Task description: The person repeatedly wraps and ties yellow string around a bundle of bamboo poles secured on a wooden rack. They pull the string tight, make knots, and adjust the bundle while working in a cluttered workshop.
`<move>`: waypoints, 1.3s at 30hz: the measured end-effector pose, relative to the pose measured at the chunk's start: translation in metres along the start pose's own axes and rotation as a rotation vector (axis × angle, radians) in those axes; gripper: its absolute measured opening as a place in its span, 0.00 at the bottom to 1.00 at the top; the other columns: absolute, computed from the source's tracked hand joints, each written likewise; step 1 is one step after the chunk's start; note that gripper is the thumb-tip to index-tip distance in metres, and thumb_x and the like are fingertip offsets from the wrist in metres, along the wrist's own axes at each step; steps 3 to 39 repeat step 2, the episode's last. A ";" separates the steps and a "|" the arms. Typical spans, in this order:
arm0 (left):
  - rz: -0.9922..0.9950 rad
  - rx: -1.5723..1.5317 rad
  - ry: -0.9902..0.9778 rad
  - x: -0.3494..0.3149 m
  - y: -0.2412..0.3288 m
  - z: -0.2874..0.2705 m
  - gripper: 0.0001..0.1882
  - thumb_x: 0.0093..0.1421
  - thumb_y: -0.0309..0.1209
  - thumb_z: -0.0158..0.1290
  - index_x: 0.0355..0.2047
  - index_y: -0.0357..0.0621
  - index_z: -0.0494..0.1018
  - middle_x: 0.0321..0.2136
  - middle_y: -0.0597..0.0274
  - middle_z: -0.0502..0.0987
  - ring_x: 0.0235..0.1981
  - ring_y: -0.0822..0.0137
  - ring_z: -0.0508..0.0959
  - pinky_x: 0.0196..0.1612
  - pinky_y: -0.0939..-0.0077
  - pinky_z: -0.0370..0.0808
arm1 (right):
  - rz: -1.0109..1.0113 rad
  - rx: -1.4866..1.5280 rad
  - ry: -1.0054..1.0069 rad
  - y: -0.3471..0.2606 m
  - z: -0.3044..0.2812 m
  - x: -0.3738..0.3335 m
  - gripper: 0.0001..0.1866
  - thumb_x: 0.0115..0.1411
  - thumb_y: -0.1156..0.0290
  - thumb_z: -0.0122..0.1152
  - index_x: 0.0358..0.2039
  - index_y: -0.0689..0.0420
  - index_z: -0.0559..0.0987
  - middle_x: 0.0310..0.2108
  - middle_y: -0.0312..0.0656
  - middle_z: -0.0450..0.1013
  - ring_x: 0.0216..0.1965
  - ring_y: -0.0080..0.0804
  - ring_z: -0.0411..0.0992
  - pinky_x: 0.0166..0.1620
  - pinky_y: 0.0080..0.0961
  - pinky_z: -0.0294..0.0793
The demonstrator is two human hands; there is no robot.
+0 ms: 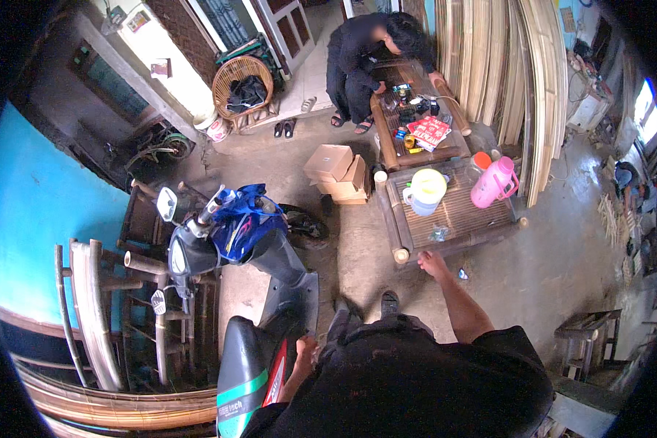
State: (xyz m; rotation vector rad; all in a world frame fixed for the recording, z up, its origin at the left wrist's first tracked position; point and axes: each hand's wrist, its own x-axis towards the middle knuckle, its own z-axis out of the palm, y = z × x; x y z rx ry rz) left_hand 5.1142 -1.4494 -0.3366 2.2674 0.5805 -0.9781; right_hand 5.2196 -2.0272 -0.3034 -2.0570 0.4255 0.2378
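My left hand [306,352] hangs low beside the seat [242,358] of a parked blue and black scooter [248,233], close to its red side panel; its fingers are too small and turned away to read. My right hand [432,264] is held out in front, fingers loosely bent and slightly apart, with nothing seen in it. It is nearest the front rail of a low bamboo table [482,237]; whether it touches the rail I cannot tell. On that table stand a light-coloured pitcher with a yellow lid [425,191], a pink jug [494,182] and an orange cup [482,160].
Beyond, a person in dark clothes [358,66] bends over a second bamboo table [387,142] with small items and a red printed packet [431,133]. Cardboard boxes [336,171] sit on the floor. Bamboo strips [482,66] lean at the back right; a small bench [588,332] is at right.
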 end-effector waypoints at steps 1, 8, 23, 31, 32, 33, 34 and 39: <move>0.006 0.018 0.009 0.012 0.017 -0.006 0.12 0.58 0.42 0.55 0.32 0.51 0.83 0.30 0.57 0.83 0.35 0.58 0.84 0.33 0.61 0.79 | 0.093 0.093 0.009 -0.015 -0.010 0.009 0.21 0.65 0.54 0.55 0.46 0.61 0.78 0.32 0.44 0.79 0.28 0.28 0.76 0.33 0.27 0.77; 0.013 0.028 0.007 0.021 0.030 -0.015 0.12 0.58 0.42 0.55 0.32 0.51 0.83 0.30 0.57 0.83 0.35 0.58 0.84 0.33 0.61 0.79 | 0.097 0.099 0.018 -0.030 -0.015 0.015 0.21 0.65 0.54 0.55 0.46 0.61 0.78 0.32 0.44 0.79 0.28 0.28 0.76 0.33 0.27 0.77; 0.013 0.028 0.007 0.021 0.030 -0.015 0.12 0.58 0.42 0.55 0.32 0.51 0.83 0.30 0.57 0.83 0.35 0.58 0.84 0.33 0.61 0.79 | 0.097 0.099 0.018 -0.030 -0.015 0.015 0.21 0.65 0.54 0.55 0.46 0.61 0.78 0.32 0.44 0.79 0.28 0.28 0.76 0.33 0.27 0.77; 0.013 0.028 0.007 0.021 0.030 -0.015 0.12 0.58 0.42 0.55 0.32 0.51 0.83 0.30 0.57 0.83 0.35 0.58 0.84 0.33 0.61 0.79 | 0.097 0.099 0.018 -0.030 -0.015 0.015 0.21 0.65 0.54 0.55 0.46 0.61 0.78 0.32 0.44 0.79 0.28 0.28 0.76 0.33 0.27 0.77; 0.013 0.028 0.007 0.021 0.030 -0.015 0.12 0.58 0.42 0.55 0.32 0.51 0.83 0.30 0.57 0.83 0.35 0.58 0.84 0.33 0.61 0.79 | 0.097 0.099 0.018 -0.030 -0.015 0.015 0.21 0.65 0.54 0.55 0.46 0.61 0.78 0.32 0.44 0.79 0.28 0.28 0.76 0.33 0.27 0.77; 0.013 0.028 0.007 0.021 0.030 -0.015 0.12 0.58 0.42 0.55 0.32 0.51 0.83 0.30 0.57 0.83 0.35 0.58 0.84 0.33 0.61 0.79 | 0.097 0.099 0.018 -0.030 -0.015 0.015 0.21 0.65 0.54 0.55 0.46 0.61 0.78 0.32 0.44 0.79 0.28 0.28 0.76 0.33 0.27 0.77; 0.013 0.028 0.007 0.021 0.030 -0.015 0.12 0.58 0.42 0.55 0.32 0.51 0.83 0.30 0.57 0.83 0.35 0.58 0.84 0.33 0.61 0.79 | 0.097 0.099 0.018 -0.030 -0.015 0.015 0.21 0.65 0.54 0.55 0.46 0.61 0.78 0.32 0.44 0.79 0.28 0.28 0.76 0.33 0.27 0.77; 0.013 0.028 0.007 0.021 0.030 -0.015 0.12 0.58 0.42 0.55 0.32 0.51 0.83 0.30 0.57 0.83 0.35 0.58 0.84 0.33 0.61 0.79 | 0.097 0.099 0.018 -0.030 -0.015 0.015 0.21 0.65 0.54 0.55 0.46 0.61 0.78 0.32 0.44 0.79 0.28 0.28 0.76 0.33 0.27 0.77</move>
